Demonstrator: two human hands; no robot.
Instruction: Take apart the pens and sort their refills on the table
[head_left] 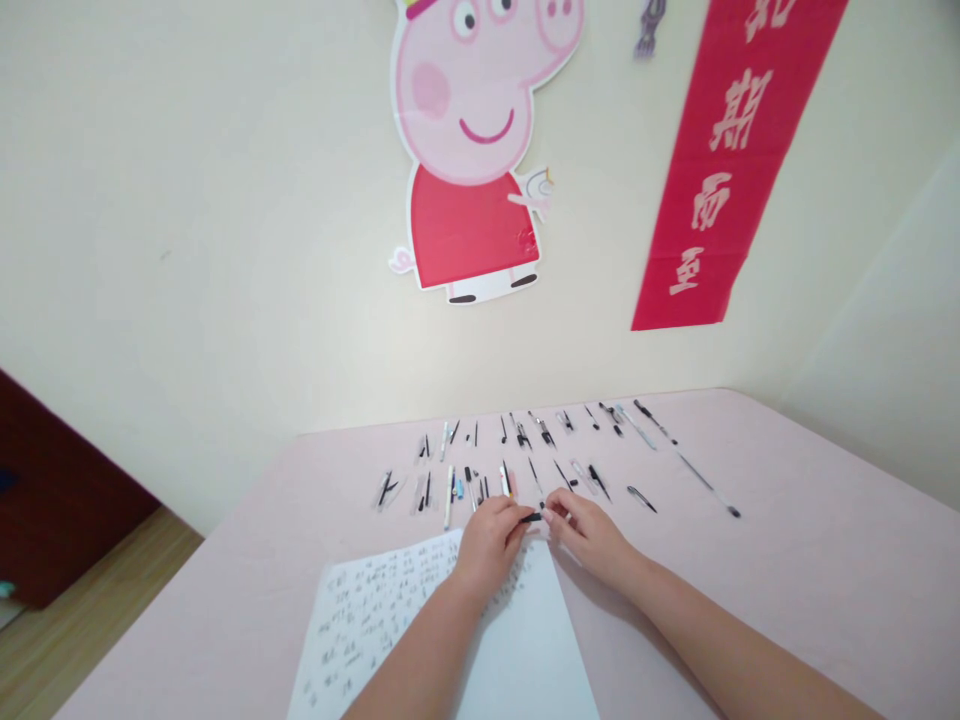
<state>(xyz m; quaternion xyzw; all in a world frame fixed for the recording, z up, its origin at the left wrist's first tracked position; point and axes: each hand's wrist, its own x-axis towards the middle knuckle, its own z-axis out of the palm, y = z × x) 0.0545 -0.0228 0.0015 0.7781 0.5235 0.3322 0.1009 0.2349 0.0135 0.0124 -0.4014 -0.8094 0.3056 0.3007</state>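
Above the top edge of the written paper, my left hand (491, 540) is closed, its thumb and fingers pinching a short black pen part (532, 517). From the other side my right hand (589, 530) meets it, with thumb and fingertips pinched at the right end of the same piece. Most of that piece is covered by fingers, so its exact kind is unclear. Just beyond the hands lies a slim pen refill (535, 478). A sheet of paper (525, 660) with rows of handwriting lies under my left wrist and forearm.
Two rows of taken-apart pens, caps and refills cover the back of the pink table (787, 600). On the right lie a black-ended pen (643, 499) and a long thin refill (709, 485). A white pen (448, 497) is left of my hands. The wall (225, 250) rises behind.
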